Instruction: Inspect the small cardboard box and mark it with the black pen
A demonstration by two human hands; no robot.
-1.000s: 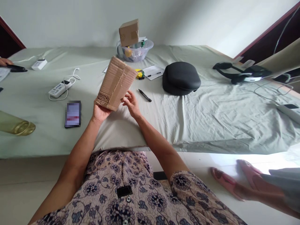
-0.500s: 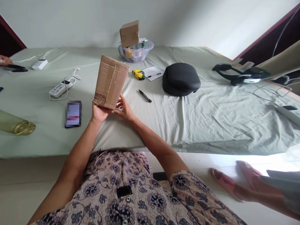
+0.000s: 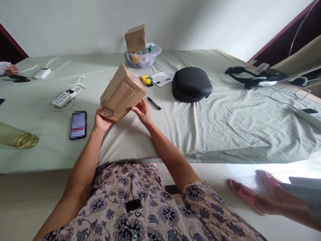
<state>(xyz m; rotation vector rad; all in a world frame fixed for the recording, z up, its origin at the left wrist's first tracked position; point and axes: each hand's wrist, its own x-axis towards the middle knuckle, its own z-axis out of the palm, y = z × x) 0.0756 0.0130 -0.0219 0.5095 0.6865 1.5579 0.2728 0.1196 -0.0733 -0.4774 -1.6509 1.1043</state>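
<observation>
A brown cardboard box point(image 3: 122, 95), tilted to the right, is held up over the near part of the table. Thin string runs along its face, with a scribbled dark patch or tangle of string at its lower left corner. My left hand point(image 3: 103, 121) grips that lower corner, its fingers partly hidden by the box. Against the lower right side rests my right hand point(image 3: 142, 112), fingers bent behind the edge and thumb near the face. A black marker pen point(image 3: 153, 103) lies just right of the right hand.
Behind stand a clear plastic basin point(image 3: 152, 55) with another box point(image 3: 135, 38) on it, a yellow tape measure point(image 3: 145, 80) and a black case point(image 3: 192, 84). At left are a phone point(image 3: 78, 125), power strip point(image 3: 64, 98) and green bottle point(image 3: 21, 137). Another person's hand point(image 3: 11, 69) shows far left.
The box has turned and tilted to the right, showing more of its left side. My right hand has shifted right and up along its edge. My left hand keeps its hold.
</observation>
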